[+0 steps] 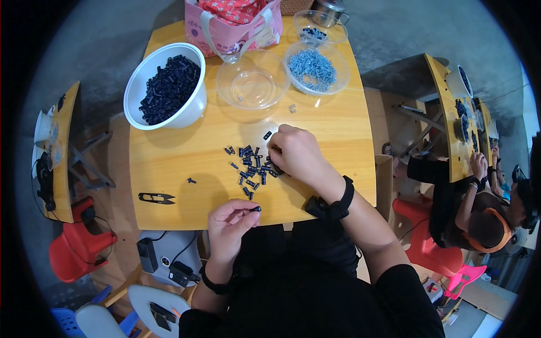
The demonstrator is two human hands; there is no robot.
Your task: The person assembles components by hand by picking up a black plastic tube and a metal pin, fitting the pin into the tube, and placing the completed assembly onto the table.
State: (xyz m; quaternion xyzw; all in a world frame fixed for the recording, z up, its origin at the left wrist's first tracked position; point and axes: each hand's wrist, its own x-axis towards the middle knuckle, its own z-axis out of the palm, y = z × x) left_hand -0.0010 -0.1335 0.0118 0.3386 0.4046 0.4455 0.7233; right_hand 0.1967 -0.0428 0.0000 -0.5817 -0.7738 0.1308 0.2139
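Near the table's front edge my left hand [228, 224] pinches a small black plastic piece [256, 209] between thumb and fingertips. My right hand [297, 152] reaches over the right side of a loose pile of small black plastic pieces [248, 162]. Its fingers are curled together and point down at the tabletop; whatever they hold is hidden beneath them. One black piece [267, 135] lies just beyond that hand, and another [191, 181] lies apart to the left of the pile.
Black thread snips [156, 199] lie at the left on the wooden table [186, 152]. Behind stand a white tub [194, 107] of black pieces, a transparent bowl [251, 101], a bowl of silvery parts [311, 70] and a pink bag [265, 34]. Another person [487, 219] works at right.
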